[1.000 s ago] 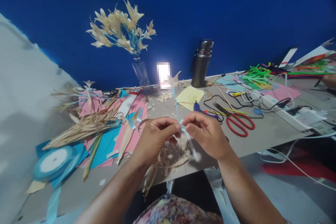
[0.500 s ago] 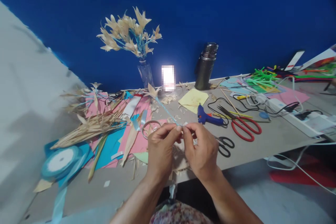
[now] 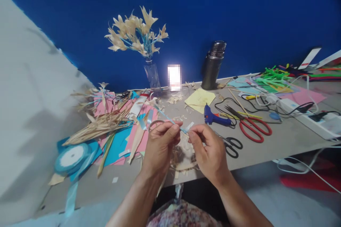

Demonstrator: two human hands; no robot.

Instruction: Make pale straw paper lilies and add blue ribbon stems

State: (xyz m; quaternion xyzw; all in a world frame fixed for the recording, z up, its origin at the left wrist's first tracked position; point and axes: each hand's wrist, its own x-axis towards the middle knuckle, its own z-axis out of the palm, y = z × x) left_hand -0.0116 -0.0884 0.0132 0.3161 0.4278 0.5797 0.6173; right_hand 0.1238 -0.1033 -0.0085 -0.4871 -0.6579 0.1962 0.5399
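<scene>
My left hand (image 3: 160, 145) pinches a thin stick wrapped in light blue ribbon (image 3: 166, 117); the stick slants up to the left and ends in a small straw flower (image 3: 152, 101). My right hand (image 3: 209, 149) pinches the loose end of the ribbon (image 3: 188, 127) just right of the left fingertips. Both hands hover over a pile of straw scraps (image 3: 183, 154) at the table's front edge.
A vase of straw flowers (image 3: 138, 39) and a metal flask (image 3: 213, 65) stand at the back. Blue glue gun (image 3: 214, 118), red scissors (image 3: 253, 127), black scissors (image 3: 233, 145), cables and a power strip (image 3: 309, 115) lie right. Ribbon spool (image 3: 71, 156), coloured paper and straw lie left.
The stick has swung from upright to slanting left and low. The trailing ribbon below my right hand has shortened to a small end. My hands stay pinched together.
</scene>
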